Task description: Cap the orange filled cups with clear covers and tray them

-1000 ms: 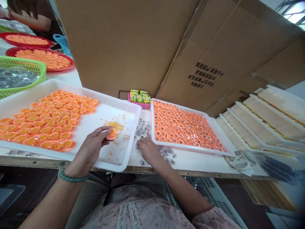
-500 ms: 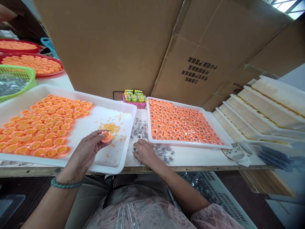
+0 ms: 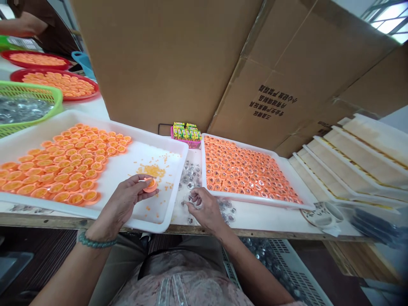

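Observation:
My left hand [image 3: 123, 204] pinches a small orange cup [image 3: 149, 184] over the bare right part of a white tray [image 3: 159, 212]. That tray holds rows of filled orange cups [image 3: 63, 163] and loose yellow bits [image 3: 153, 171]. My right hand [image 3: 205, 208] is closed in a pinch on a small clear lid [image 3: 193, 196], just above a scatter of clear lids [image 3: 190, 175] on the table between the two trays. To the right lies a second white tray [image 3: 306, 203] packed with capped orange cups [image 3: 245, 168].
A big cardboard sheet [image 3: 178, 55] stands behind the trays, with a pink basket of small yellow-green packs [image 3: 186, 134] at its foot. Stacked white trays [image 3: 357, 161] lie at the right. A green basket [image 3: 41, 91], red trays [image 3: 57, 83] and another person's arm [image 3: 22, 25] are far left.
My right hand has lifted slightly off the table with a clear lid pinched in its fingers. The left hand keeps the orange cup in nearly the same spot.

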The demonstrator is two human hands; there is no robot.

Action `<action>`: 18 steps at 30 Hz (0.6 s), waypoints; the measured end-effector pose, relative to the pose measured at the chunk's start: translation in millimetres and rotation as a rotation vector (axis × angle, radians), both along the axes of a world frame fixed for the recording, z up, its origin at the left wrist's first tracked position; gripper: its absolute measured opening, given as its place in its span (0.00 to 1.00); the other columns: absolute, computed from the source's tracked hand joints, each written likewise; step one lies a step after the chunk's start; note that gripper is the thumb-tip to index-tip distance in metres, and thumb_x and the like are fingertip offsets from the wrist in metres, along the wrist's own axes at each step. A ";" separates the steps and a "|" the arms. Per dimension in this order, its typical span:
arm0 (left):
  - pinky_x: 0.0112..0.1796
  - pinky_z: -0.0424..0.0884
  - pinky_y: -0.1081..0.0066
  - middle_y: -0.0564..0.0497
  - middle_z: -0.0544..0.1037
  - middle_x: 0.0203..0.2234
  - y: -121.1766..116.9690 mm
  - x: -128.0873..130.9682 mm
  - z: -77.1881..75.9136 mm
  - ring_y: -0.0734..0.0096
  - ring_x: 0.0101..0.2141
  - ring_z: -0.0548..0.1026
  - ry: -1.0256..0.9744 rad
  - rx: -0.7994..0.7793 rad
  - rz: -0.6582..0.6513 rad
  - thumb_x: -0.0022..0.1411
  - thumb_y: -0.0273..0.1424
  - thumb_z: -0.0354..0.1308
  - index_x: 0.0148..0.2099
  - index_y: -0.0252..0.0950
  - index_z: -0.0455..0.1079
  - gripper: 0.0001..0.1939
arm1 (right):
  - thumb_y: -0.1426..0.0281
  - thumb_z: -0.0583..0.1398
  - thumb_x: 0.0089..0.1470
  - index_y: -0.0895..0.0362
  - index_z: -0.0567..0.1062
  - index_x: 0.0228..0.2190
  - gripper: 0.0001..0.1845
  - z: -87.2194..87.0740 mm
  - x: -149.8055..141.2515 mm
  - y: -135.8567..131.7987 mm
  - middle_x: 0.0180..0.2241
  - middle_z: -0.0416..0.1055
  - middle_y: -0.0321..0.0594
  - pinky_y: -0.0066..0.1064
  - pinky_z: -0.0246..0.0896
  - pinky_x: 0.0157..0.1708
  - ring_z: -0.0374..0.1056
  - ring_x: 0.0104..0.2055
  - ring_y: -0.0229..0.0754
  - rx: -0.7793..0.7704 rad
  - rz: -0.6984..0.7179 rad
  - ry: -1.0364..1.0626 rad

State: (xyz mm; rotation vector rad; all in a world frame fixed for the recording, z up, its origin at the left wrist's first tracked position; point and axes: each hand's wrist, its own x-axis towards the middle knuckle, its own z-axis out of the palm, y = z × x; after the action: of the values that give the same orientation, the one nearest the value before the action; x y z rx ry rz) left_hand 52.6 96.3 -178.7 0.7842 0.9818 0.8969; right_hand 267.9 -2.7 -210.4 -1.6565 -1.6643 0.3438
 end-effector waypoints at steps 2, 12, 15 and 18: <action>0.37 0.74 0.68 0.50 0.76 0.29 -1.0 0.4 0.7 0.67 0.32 0.76 0.005 0.006 0.004 0.42 0.33 0.69 0.32 0.33 0.72 0.14 | 0.73 0.59 0.47 0.57 0.69 0.32 0.07 3.8 -5.0 5.3 0.28 0.68 0.36 0.26 0.62 0.27 0.64 0.26 0.35 -0.008 -0.017 0.176; 0.37 0.74 0.66 0.50 0.76 0.27 -2.7 1.1 3.5 0.67 0.29 0.76 0.036 0.026 0.022 0.42 0.35 0.68 0.33 0.32 0.71 0.16 | 0.71 0.57 0.53 0.56 0.74 0.37 0.10 25.1 12.1 25.2 0.31 0.73 0.39 0.30 0.64 0.34 0.68 0.32 0.38 0.036 -0.011 0.132; 0.37 0.74 0.67 0.50 0.77 0.27 -0.6 -0.3 0.8 0.67 0.30 0.76 0.022 0.020 0.020 0.41 0.34 0.69 0.33 0.32 0.72 0.16 | 0.73 0.56 0.55 0.56 0.76 0.33 0.08 21.5 17.8 12.8 0.32 0.74 0.40 0.31 0.63 0.36 0.68 0.34 0.40 -0.047 0.139 -0.157; 0.37 0.74 0.70 0.50 0.76 0.28 0.8 -0.4 -1.2 0.68 0.31 0.76 0.035 0.041 0.025 0.42 0.34 0.68 0.33 0.32 0.72 0.16 | 0.74 0.53 0.58 0.57 0.76 0.31 0.11 4.2 6.0 7.5 0.30 0.74 0.41 0.30 0.61 0.37 0.67 0.35 0.40 -0.108 0.281 -0.327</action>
State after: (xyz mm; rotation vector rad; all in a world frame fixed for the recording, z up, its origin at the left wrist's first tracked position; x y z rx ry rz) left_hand 52.2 97.1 -179.9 0.8266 1.0081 0.9303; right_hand 273.9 4.8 -206.3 -1.6221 -2.1674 0.3148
